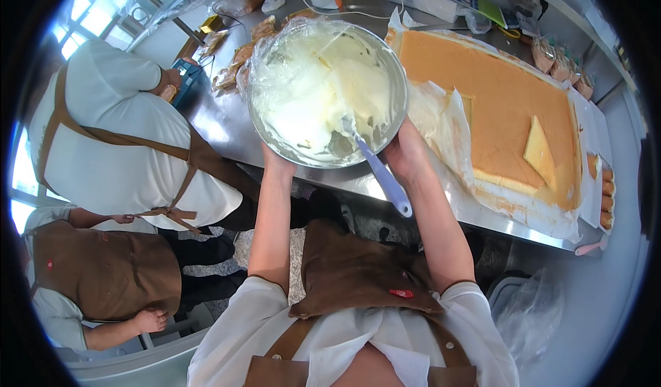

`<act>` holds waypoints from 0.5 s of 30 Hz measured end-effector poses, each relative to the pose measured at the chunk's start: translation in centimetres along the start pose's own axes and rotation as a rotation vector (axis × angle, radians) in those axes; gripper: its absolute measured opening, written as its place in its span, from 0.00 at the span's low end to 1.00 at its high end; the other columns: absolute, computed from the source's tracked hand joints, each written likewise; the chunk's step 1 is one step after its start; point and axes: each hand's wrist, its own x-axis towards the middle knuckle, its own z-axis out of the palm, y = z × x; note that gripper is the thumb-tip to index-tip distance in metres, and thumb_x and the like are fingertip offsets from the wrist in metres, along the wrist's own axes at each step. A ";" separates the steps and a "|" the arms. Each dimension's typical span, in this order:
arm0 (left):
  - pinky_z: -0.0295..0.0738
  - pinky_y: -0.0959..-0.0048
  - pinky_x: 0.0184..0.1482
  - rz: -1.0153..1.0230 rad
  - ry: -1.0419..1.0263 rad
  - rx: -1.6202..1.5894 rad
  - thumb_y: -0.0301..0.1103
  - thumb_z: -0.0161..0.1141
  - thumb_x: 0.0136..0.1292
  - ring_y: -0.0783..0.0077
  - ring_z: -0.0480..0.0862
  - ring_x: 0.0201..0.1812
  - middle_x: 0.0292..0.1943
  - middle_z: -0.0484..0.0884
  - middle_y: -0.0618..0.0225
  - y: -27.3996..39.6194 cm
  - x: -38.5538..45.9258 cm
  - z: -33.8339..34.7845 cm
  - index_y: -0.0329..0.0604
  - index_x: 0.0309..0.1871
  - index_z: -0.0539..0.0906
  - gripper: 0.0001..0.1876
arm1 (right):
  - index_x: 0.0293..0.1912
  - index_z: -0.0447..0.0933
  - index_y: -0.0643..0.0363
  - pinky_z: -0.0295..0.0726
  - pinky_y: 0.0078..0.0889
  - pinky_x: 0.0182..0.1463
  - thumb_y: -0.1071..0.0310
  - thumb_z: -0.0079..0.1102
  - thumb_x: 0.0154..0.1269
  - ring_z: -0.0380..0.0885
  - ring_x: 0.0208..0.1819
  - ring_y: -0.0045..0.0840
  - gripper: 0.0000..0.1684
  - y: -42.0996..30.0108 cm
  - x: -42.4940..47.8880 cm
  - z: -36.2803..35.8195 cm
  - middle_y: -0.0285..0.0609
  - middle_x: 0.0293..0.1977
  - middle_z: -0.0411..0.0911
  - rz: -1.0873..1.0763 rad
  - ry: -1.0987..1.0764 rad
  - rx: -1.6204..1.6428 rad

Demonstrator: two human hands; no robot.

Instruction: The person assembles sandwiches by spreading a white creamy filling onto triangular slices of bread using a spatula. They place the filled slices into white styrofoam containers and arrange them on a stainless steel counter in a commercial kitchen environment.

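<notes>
Both my hands hold a large round metal bowl [399, 72] over the front edge of the steel table. My left hand [279, 161] grips its lower left side and my right hand [405, 147] its lower right; the fingers are hidden beneath it. Pale whipped cream [330, 92] fills the bowl, and crumpled plastic film [268, 61] covers its upper left part. A spatula with a purple handle [384, 178] stands in the cream and leans out over the near rim. Right of the bowl lies a large brown-topped sheet cake [490, 87] on parchment paper [449, 123], with a loose cake piece [538, 147] on top.
Wrapped baked goods [242, 56] lie behind the bowl's left side. Two people in brown aprons stand at left; one [119, 123] is at the steel table [232, 129]. Rolls in a tray [608, 198] and a pink-handled utensil [591, 246] are at far right. A shelf [583, 20] runs above.
</notes>
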 end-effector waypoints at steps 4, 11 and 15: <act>0.75 0.60 0.62 -0.022 -0.020 0.047 0.52 0.42 0.75 0.59 0.75 0.64 0.66 0.72 0.59 0.0 0.6 -0.2 0.41 0.71 0.64 0.30 | 0.67 0.66 0.58 0.72 0.32 0.64 0.50 0.41 0.78 0.73 0.60 0.27 0.28 0.3 1.0 -0.9 0.42 0.61 0.73 0.027 -0.079 0.056; 0.73 0.60 0.63 -0.016 -0.045 0.017 0.52 0.42 0.75 0.59 0.75 0.64 0.66 0.72 0.59 -0.1 1.0 -1.4 0.40 0.71 0.64 0.30 | 0.67 0.65 0.59 0.72 0.32 0.63 0.50 0.40 0.78 0.74 0.59 0.28 0.29 -0.1 1.0 -1.1 0.43 0.60 0.73 0.039 -0.128 -0.124; 0.72 0.61 0.65 0.035 -0.025 0.110 0.51 0.43 0.75 0.60 0.73 0.65 0.67 0.71 0.59 0.1 1.2 -2.2 0.39 0.71 0.64 0.30 | 0.68 0.61 0.62 0.70 0.31 0.62 0.52 0.36 0.79 0.74 0.58 0.27 0.29 0.4 1.7 -2.8 0.45 0.58 0.74 -0.107 -0.057 -0.307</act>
